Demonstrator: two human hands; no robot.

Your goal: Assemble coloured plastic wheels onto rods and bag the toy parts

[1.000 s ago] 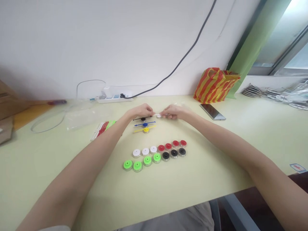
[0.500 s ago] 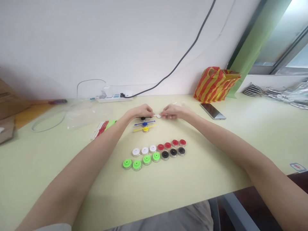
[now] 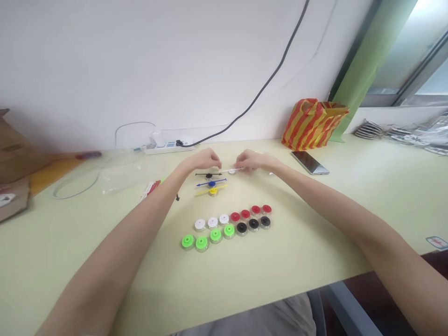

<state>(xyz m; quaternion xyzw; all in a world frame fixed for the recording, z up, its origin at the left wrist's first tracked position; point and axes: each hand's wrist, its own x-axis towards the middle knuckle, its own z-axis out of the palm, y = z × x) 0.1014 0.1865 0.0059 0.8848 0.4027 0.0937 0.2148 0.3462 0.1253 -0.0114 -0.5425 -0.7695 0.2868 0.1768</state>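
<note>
A white arrow spinner (image 3: 231,171), a slim pointer on a round base, sits between my two hands at the far middle of the table. My left hand (image 3: 207,159) is curled, its fingertips pinched at the pointer's left end. Bent fingers of my right hand (image 3: 249,160) close at the right end beside the base; some of them are hidden. Just nearer me are a black arrow spinner (image 3: 209,176), a blue arrow spinner (image 3: 212,184) and a yellow arrow spinner (image 3: 213,191). White (image 3: 213,222), red (image 3: 245,213), green (image 3: 216,235) and black round bases (image 3: 254,224) stand in two rows.
Loose red and white pointers (image 3: 153,187) lie partly behind my left forearm. A power strip (image 3: 168,147) and clear plastic bag (image 3: 121,176) are at the back left. A phone (image 3: 310,162) and striped bag (image 3: 313,125) stand right. A black cable (image 3: 252,102) hangs along the wall.
The white pointer shows more fully across its base, with its left tip in sight. My left hand has shifted slightly left, uncovering the black spinner. The view has moved a little.
</note>
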